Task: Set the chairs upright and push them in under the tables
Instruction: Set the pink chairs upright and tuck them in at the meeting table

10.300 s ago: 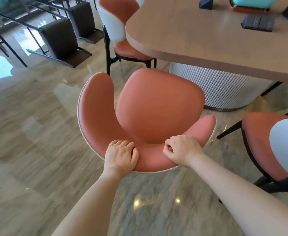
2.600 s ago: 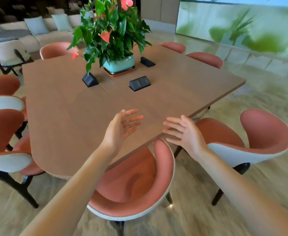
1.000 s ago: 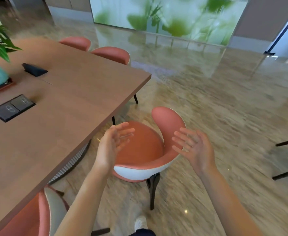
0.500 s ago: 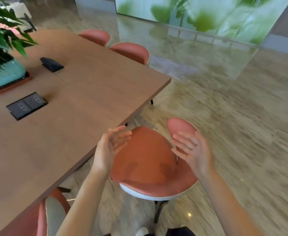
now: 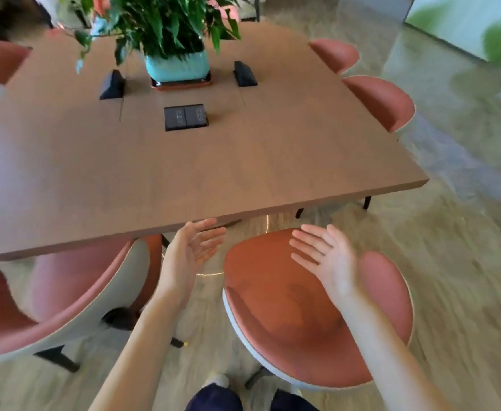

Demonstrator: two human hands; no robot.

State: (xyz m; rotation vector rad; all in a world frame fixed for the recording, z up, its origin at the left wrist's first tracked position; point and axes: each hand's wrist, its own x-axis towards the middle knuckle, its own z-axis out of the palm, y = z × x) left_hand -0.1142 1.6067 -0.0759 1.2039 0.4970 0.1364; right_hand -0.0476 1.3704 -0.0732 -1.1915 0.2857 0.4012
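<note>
While I stand at the near edge of the desk [image 5: 184, 167], both my hands hang in the air with nothing in them. My left hand [image 5: 191, 250] has a slack grip, fingers straight and spread, palm turned toward the right, its fingertips close under the desk's front edge. My right hand [image 5: 327, 258] is likewise loose, fingers fanned and pointing left, hovering above the seat of the nearest chair [image 5: 302, 310]; I cannot tell that it touches the cushion.

That chair stands upright just in front of me, its orange seat mostly out from under the desk, only its front edge near the desk's rim. To my left a second chair [image 5: 65, 292] stands upright too, its seat partly under the desk. Two more chairs [image 5: 376, 99] sit tucked along the desk's right side, only their curved backs showing.

On the desk a potted plant [image 5: 172, 34] in a teal pot stands on a tray, with two dark wedge-shaped blocks [image 5: 112, 84] beside it and a dark socket panel [image 5: 185, 117] set flush in the wood. The floor [image 5: 465, 262] is glossy stone.
</note>
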